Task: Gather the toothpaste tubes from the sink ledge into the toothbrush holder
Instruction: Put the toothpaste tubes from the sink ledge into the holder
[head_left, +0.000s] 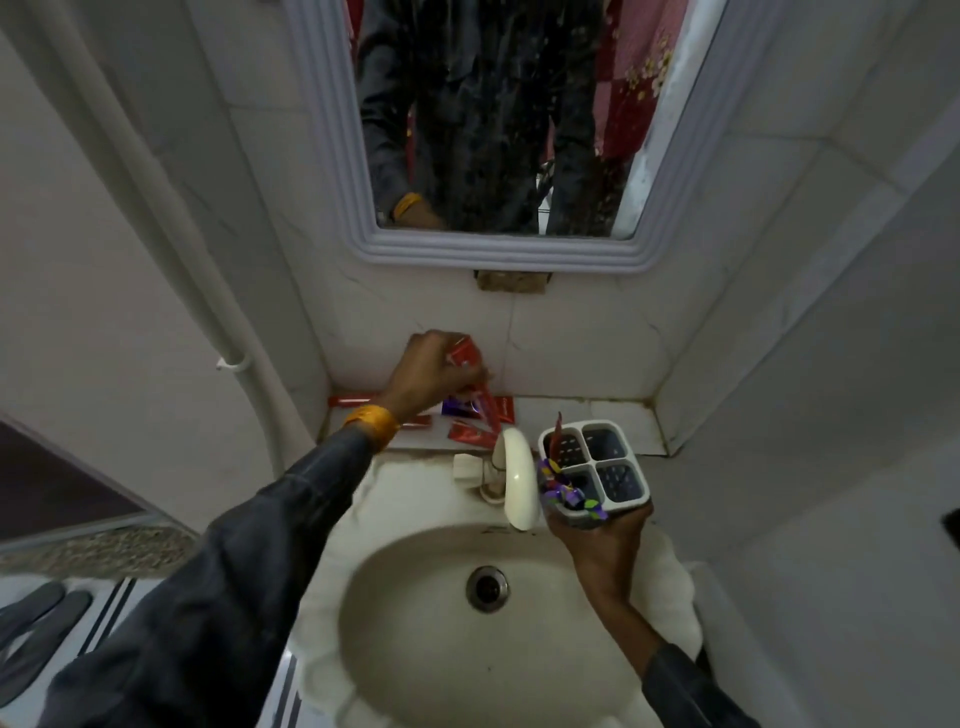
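Observation:
My left hand (428, 371) is raised above the tiled ledge (582, 410) behind the sink, shut on red toothpaste tubes (466, 354) that stick out above and below the fist. Several more red tubes (470, 435) and a purple one (457, 407) lie flat on the ledge under it. My right hand (602, 540) grips the white four-compartment toothbrush holder (597, 467) from below, to the right of the faucet. A red tube (557, 434) stands in its back left compartment, and purple items (558, 488) fill the front left one.
A cream faucet (517, 480) arches over the basin (415, 623) between my two hands. A white-framed mirror (498, 130) hangs on the wall above the ledge. A white pipe (239, 364) runs down the left wall.

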